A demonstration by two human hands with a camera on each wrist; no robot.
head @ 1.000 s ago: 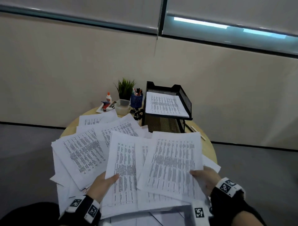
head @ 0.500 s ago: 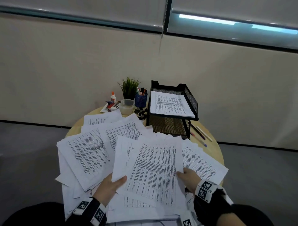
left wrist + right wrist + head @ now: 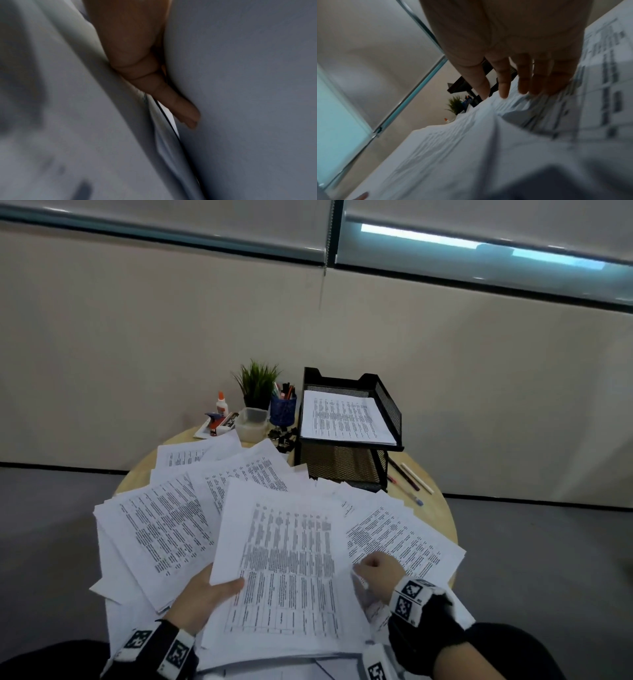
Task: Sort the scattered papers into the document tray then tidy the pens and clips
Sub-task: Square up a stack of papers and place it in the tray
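Printed papers (image 3: 161, 525) lie fanned over a round wooden table (image 3: 442, 511). My left hand (image 3: 202, 601) grips a gathered stack of papers (image 3: 287, 570) at its lower left corner, thumb on top and fingers underneath; a finger (image 3: 180, 108) shows wedged between sheets. My right hand (image 3: 376, 573) rests on a loose sheet (image 3: 404, 539) to the right of the stack, its fingers (image 3: 503, 83) straight on the paper. The black mesh document tray (image 3: 387, 405) stands at the back right with one printed sheet (image 3: 346, 419) in its top tier. Pens (image 3: 407, 474) lie right of the tray.
Behind the papers stand a small plant (image 3: 257, 385), a blue pen cup (image 3: 282, 409), a clear plastic box (image 3: 252, 424), a glue bottle (image 3: 222, 404) and a stapler (image 3: 215, 421). Black binder clips (image 3: 282, 436) lie beside the tray. A wall runs behind the table.
My right hand carried a sheet leftward onto the stack in my left hand, let go of it and now rests on the sheet to the right. The view tilted slightly.
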